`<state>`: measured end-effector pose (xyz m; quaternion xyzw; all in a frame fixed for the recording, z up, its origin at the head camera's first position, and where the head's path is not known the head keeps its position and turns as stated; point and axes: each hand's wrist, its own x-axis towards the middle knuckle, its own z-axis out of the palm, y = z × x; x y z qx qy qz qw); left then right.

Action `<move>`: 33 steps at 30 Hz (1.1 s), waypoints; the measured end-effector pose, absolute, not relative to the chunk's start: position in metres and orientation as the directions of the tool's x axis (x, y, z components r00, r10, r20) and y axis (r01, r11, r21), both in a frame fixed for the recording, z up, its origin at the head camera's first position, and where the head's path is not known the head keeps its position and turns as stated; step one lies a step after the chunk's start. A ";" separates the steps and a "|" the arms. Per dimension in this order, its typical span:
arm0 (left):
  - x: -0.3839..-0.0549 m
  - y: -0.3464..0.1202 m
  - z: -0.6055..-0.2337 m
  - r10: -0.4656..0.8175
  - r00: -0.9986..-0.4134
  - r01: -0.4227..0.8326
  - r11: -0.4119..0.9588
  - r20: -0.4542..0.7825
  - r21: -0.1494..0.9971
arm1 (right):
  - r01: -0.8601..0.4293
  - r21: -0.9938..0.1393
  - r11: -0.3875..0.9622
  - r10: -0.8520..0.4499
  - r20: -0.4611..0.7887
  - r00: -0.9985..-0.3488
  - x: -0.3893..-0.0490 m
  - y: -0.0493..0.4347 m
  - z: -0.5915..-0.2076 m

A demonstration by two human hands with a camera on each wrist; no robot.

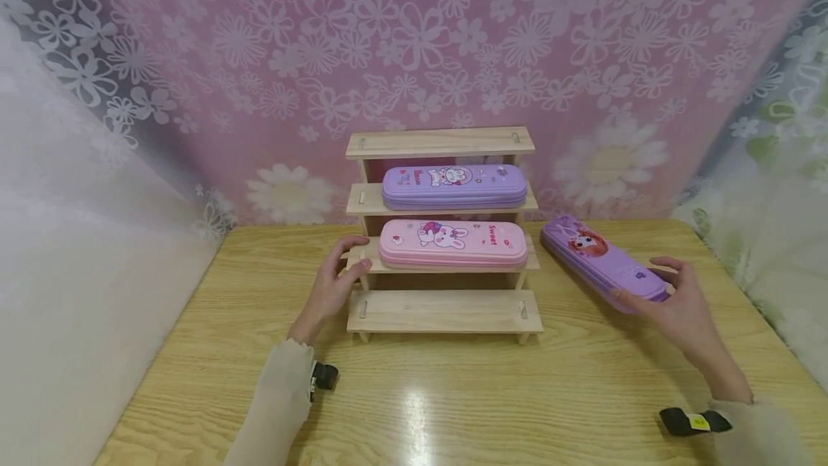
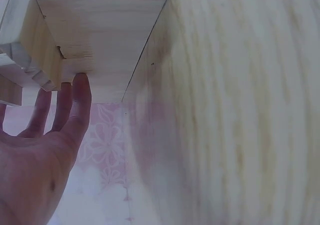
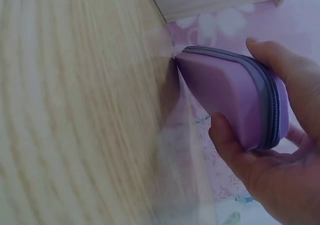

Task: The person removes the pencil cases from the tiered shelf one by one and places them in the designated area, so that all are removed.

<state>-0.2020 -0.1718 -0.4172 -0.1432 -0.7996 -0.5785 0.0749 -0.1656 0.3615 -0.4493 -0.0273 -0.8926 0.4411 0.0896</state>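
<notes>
Nearest the camera at left, a left sleeve (image 1: 274, 394) with a black strap (image 1: 325, 377) leads to the left hand (image 1: 326, 293), partly closed, thumb and fingers about the left end of the rack's (image 1: 445, 311) second shelf from the bottom. Just right of that hand, the pink case (image 1: 453, 244) lies on the same shelf; the lilac case (image 1: 455, 188) lies one shelf higher. Right of the rack, the purple case (image 1: 598, 265) slants over the table (image 1: 517, 394), its near end gripped by the right hand (image 1: 681, 315), which is closed to the case's width, thumb on one side, fingers on the other; whether the far end touches the table, I cannot tell. A right sleeve (image 1: 766, 433) and a second strap (image 1: 695, 421) come last. Counted: three cases, one rack of four shelves, two hands, two sleeves, two straps.
</notes>
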 end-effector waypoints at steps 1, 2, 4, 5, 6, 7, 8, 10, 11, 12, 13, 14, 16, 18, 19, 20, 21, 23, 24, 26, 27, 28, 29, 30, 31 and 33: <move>-0.202 -0.172 -0.418 0.142 -0.947 0.317 0.285 0.287 0.905 | -0.043 -0.787 0.616 0.108 0.138 -0.984 -0.165 0.361 -0.450; -0.202 -0.171 -0.418 0.142 -0.947 0.318 0.282 0.288 0.905 | -0.058 -0.784 0.618 0.087 0.142 -0.986 -0.164 0.361 -0.451; -0.202 -0.171 -0.418 0.140 -0.948 0.314 0.276 0.286 0.908 | -0.103 -0.774 0.624 0.036 0.160 -0.986 -0.162 0.361 -0.451; -0.202 -0.171 -0.418 0.138 -0.949 0.310 0.277 0.282 0.910 | -0.124 -0.776 0.619 0.006 0.163 -0.987 -0.160 0.361 -0.451; -0.202 -0.171 -0.417 0.136 -0.951 0.305 0.278 0.277 0.911 | -0.149 -0.781 0.607 -0.025 0.168 -0.985 -0.159 0.361 -0.452; -0.202 -0.172 -0.418 0.134 -0.953 0.300 0.282 0.272 0.911 | -0.174 -0.788 0.591 -0.056 0.175 -0.983 -0.157 0.361 -0.452; -0.202 -0.172 -0.418 0.133 -0.953 0.299 0.287 0.271 0.910 | -0.198 -0.796 0.572 -0.087 0.181 -0.980 -0.156 0.360 -0.452; -0.202 -0.173 -0.419 0.132 -0.955 0.295 0.297 0.267 0.908 | -0.242 -0.813 0.530 -0.145 0.194 -0.970 -0.154 0.359 -0.453; -0.202 -0.173 -0.419 0.133 -0.954 0.296 0.297 0.268 0.908 | -0.260 -0.820 0.510 -0.169 0.201 -0.965 -0.153 0.359 -0.453; -0.203 -0.173 -0.420 0.135 -0.953 0.300 0.295 0.271 0.907 | -0.277 -0.821 0.499 -0.187 0.211 -0.960 -0.152 0.358 -0.454; -0.203 -0.174 -0.420 0.137 -0.952 0.304 0.294 0.274 0.906 | -0.286 -0.823 0.491 -0.201 0.213 -0.956 -0.152 0.357 -0.454; -0.203 -0.174 -0.420 0.139 -0.950 0.308 0.292 0.278 0.905 | -0.288 -0.824 0.488 -0.211 0.209 -0.955 -0.151 0.356 -0.455; -0.203 -0.174 -0.420 0.140 -0.949 0.311 0.288 0.281 0.906 | -0.278 -0.819 0.502 -0.217 0.192 -0.957 -0.151 0.354 -0.456; -0.203 -0.173 -0.420 0.140 -0.949 0.310 0.286 0.281 0.907 | -0.255 -0.809 0.529 -0.211 0.165 -0.963 -0.151 0.352 -0.457; -0.203 -0.173 -0.420 0.139 -0.951 0.307 0.288 0.277 0.907 | -0.242 -0.804 0.543 -0.209 0.150 -0.966 -0.151 0.351 -0.458; -0.203 -0.173 -0.420 0.138 -0.952 0.303 0.288 0.274 0.908 | -0.232 -0.798 0.555 -0.205 0.140 -0.969 -0.151 0.350 -0.459; -0.203 -0.172 -0.420 0.138 -0.953 0.301 0.288 0.271 0.909 | -0.227 -0.790 0.570 -0.202 0.133 -0.970 -0.151 0.350 -0.460; -0.202 -0.172 -0.419 0.136 -0.954 0.295 0.286 0.266 0.912 | -0.231 -0.768 0.597 -0.208 0.131 -0.969 -0.152 0.348 -0.461; -0.202 -0.172 -0.419 0.135 -0.956 0.291 0.286 0.262 0.913 | -0.240 -0.755 0.610 -0.213 0.136 -0.968 -0.153 0.347 -0.462; -0.201 -0.171 -0.418 0.134 -0.957 0.284 0.284 0.255 0.916 | -0.258 -0.734 0.629 -0.226 0.146 -0.963 -0.155 0.346 -0.463; -0.200 -0.171 -0.418 0.135 -0.958 0.283 0.283 0.254 0.916 | -0.267 -0.723 0.637 -0.231 0.151 -0.961 -0.155 0.345 -0.463; -0.200 -0.171 -0.417 0.134 -0.958 0.282 0.285 0.253 0.916 | -0.273 -0.715 0.643 -0.236 0.154 -0.959 -0.156 0.345 -0.463; -0.200 -0.171 -0.417 0.134 -0.958 0.282 0.285 0.254 0.916 | -0.278 -0.711 0.646 -0.243 0.154 -0.958 -0.156 0.346 -0.463; -0.200 -0.171 -0.417 0.133 -0.959 0.280 0.289 0.251 0.916 | -0.277 -0.707 0.650 -0.242 0.152 -0.958 -0.157 0.346 -0.462; -0.200 -0.171 -0.417 0.133 -0.958 0.282 0.292 0.253 0.914 | -0.274 -0.704 0.655 -0.241 0.149 -0.959 -0.157 0.347 -0.461; -0.201 -0.171 -0.417 0.134 -0.957 0.287 0.294 0.258 0.912 | -0.278 -0.698 0.660 -0.240 0.154 -0.958 -0.157 0.348 -0.459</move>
